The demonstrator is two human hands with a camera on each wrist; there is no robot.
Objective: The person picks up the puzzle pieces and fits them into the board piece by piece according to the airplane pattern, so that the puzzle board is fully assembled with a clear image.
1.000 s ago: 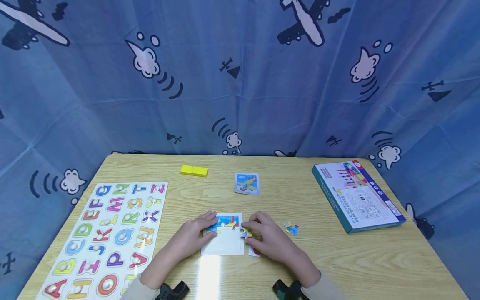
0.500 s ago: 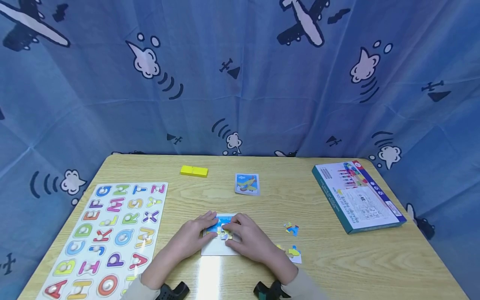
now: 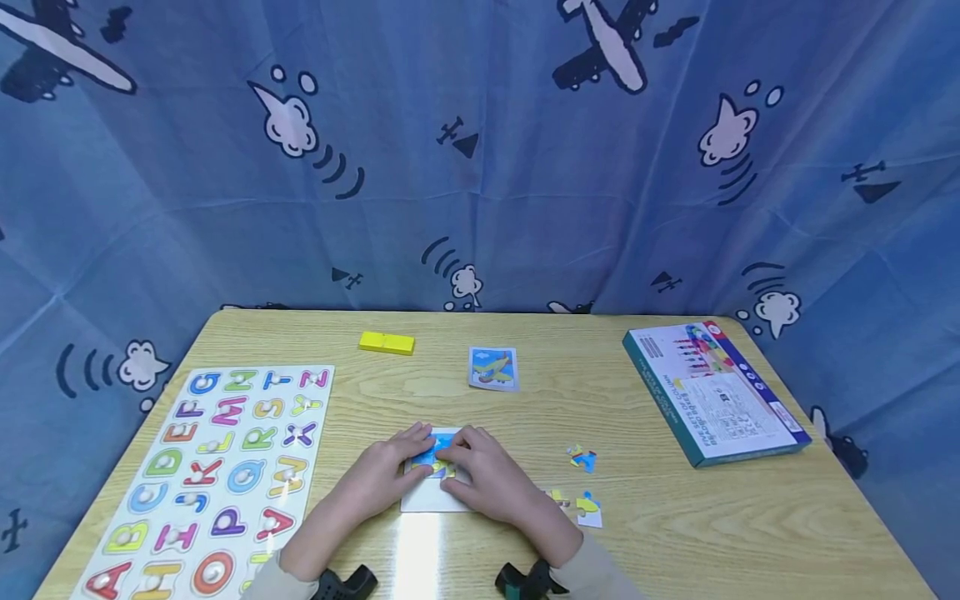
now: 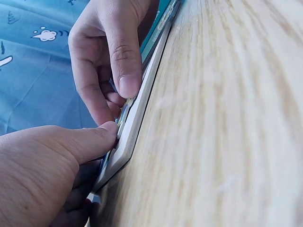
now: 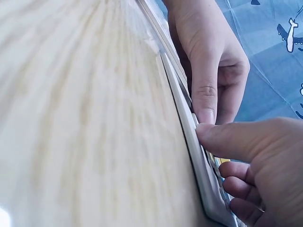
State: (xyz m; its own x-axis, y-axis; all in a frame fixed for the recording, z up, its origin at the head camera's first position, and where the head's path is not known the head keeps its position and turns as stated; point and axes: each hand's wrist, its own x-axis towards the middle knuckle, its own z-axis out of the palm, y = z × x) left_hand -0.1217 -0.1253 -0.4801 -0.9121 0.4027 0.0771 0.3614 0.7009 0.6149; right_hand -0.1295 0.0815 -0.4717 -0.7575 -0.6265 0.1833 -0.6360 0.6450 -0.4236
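Observation:
A small white puzzle board (image 3: 431, 502) lies on the table, its far part filled with blue and yellow jigsaw pieces. My left hand (image 3: 382, 468) rests across the board's left side, with its thumb touching the pieces in the left wrist view. With thumb and fingertips, my right hand (image 3: 487, 475) pinches a yellow-and-white jigsaw piece (image 3: 448, 471) low against the board, beside the left thumb. Most of that piece is hidden by the fingers. Right of the board lie loose jigsaw pieces: a blue one (image 3: 584, 459) and a yellow-and-white one (image 3: 589, 510).
A picture card (image 3: 493, 369) of a yellow plane lies beyond the board, with a yellow block (image 3: 386, 342) farther left. At the left is a large alphabet board (image 3: 201, 546) with knobs. A flat box (image 3: 731, 400) lies at the right.
My right hand has carried the jigsaw piece leftward from the board's right edge onto its middle. Loose pieces formerly under that hand now show. The left hand stays in place.

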